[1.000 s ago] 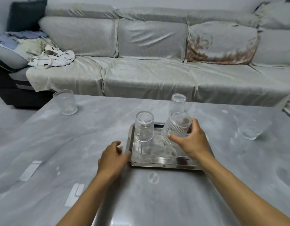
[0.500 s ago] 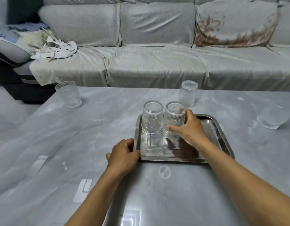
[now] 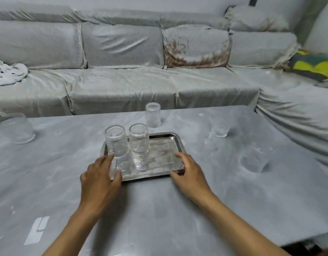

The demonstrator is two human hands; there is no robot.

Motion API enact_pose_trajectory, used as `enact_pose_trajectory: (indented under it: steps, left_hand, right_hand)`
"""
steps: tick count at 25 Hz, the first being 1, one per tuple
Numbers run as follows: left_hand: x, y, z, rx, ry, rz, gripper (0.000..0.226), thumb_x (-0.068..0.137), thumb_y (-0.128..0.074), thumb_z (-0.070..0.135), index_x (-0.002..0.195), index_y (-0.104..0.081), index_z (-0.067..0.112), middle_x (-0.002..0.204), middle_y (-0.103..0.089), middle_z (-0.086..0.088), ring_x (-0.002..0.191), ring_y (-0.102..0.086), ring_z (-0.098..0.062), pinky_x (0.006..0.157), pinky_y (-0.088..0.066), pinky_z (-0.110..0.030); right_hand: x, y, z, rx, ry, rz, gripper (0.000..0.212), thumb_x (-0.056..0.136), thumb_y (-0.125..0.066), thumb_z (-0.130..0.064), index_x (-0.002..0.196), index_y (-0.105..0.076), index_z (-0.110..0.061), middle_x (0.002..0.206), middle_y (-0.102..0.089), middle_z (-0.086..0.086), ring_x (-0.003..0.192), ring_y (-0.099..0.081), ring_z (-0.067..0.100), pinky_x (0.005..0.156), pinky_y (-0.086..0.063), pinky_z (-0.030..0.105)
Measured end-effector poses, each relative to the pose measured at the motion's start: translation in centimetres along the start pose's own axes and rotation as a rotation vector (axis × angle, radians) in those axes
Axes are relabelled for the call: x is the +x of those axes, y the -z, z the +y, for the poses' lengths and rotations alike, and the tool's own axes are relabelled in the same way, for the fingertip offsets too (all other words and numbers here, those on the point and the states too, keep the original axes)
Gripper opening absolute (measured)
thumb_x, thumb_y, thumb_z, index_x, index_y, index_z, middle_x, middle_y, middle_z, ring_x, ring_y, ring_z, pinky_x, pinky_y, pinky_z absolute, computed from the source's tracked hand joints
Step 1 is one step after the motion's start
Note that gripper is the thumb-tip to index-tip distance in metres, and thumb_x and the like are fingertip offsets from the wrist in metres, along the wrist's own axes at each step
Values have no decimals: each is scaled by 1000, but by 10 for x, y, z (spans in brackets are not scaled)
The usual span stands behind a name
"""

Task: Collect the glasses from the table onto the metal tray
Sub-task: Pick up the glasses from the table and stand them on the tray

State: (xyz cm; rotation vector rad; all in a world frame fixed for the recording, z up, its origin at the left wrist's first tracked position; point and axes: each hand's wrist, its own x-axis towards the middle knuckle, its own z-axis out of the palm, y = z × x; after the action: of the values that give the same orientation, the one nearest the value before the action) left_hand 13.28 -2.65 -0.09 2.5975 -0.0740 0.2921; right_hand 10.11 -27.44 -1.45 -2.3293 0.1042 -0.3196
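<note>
The metal tray lies in the middle of the grey table. Two ribbed clear glasses stand side by side on its left half, one at the left and one beside it. My left hand grips the tray's front left corner, thumb over the rim. My right hand grips the front right corner, with the index finger along the right rim. Several glasses stand off the tray: one just behind it, one far left, one at the right and a nearer one.
A grey covered sofa runs along the table's far edge and wraps around the right side. The table's right edge is close to the near right glass. White stickers mark the front left of the table.
My right hand has set the second glass down on the tray beside the first, let go and moved to the tray's front right corner. My left hand stays at the front left corner.
</note>
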Motion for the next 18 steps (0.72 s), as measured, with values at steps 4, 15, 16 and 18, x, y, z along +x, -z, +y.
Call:
enact_pose_trajectory:
  steps: [4, 15, 16, 18]
  left_hand:
    - [-26, -11, 53, -42, -173, -1, 55, 81, -66, 29, 133, -55, 12, 136, -58, -14, 125, -51, -38, 100, -39, -52]
    - [-28, -18, 51, -61, -187, 43, 45, 79, -72, 22, 122, -63, 11, 128, -63, -14, 121, -55, -35, 99, -43, -53]
    - [-26, -19, 51, -61, -192, 58, 45, 78, -67, 27, 121, -64, 12, 128, -64, -13, 123, -53, -35, 98, -43, -53]
    - [-22, -20, 52, -75, -199, 71, 47, 76, -64, 30, 120, -64, 13, 127, -64, -11, 122, -54, -34, 95, -44, -54]
  right_hand:
    - [-25, 71, 32, -129, -37, 345, 81, 79, -65, -15, 148, -23, -25, 157, -25, -1, 125, -46, 25, 94, -47, 39]
    - [6, 149, 138, 132, -490, 588, 120, 66, -85, -23, 151, 0, -32, 161, -12, 8, 141, -25, 25, 100, -30, 31]
    - [7, 143, 143, 92, -480, 565, 116, 69, -83, -23, 151, -2, -34, 158, -25, 8, 136, -36, 27, 95, -34, 30]
    - [9, 136, 147, -26, -484, 579, 100, 74, -79, -28, 148, -13, -37, 141, -49, 13, 118, -54, 35, 88, -43, 38]
